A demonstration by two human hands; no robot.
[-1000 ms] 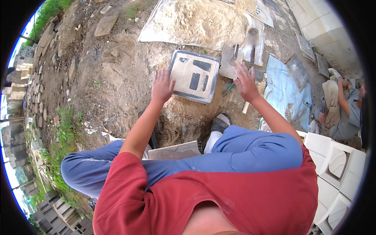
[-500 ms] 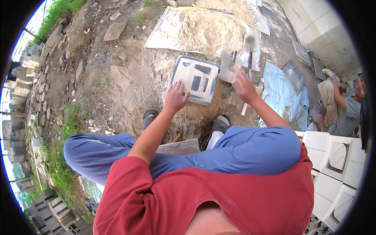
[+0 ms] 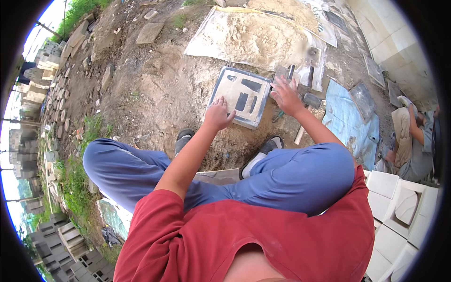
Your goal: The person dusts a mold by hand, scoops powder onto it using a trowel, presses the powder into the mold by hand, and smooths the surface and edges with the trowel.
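Observation:
On the ground before me lies a square grey-rimmed mould (image 3: 230,91), packed level with pale sandy material. Several dark rectangular patches show in its top face. My left hand (image 3: 218,115) rests with outstretched fingers on its near left part. My right hand (image 3: 286,97) is raised with spread fingers by its right edge; whether it touches the rim I cannot tell. Just beyond that hand are flat trowels with dark handles (image 3: 310,75), partly hidden. A mallet with a dark head (image 3: 311,100) and a pale handle lies to the right, near a small green-handled tool (image 3: 278,116).
Pale sand (image 3: 263,37) is heaped on a white sheet behind the mould. A blue sack (image 3: 346,115) lies at right, with a seated person (image 3: 411,136) beyond. Cream blocks (image 3: 383,183) are stacked at lower right. Stones and grass line the left.
My right hand has moved left, closer to the mould's right edge. My left hand stays on the mould. The whole view has shifted slightly.

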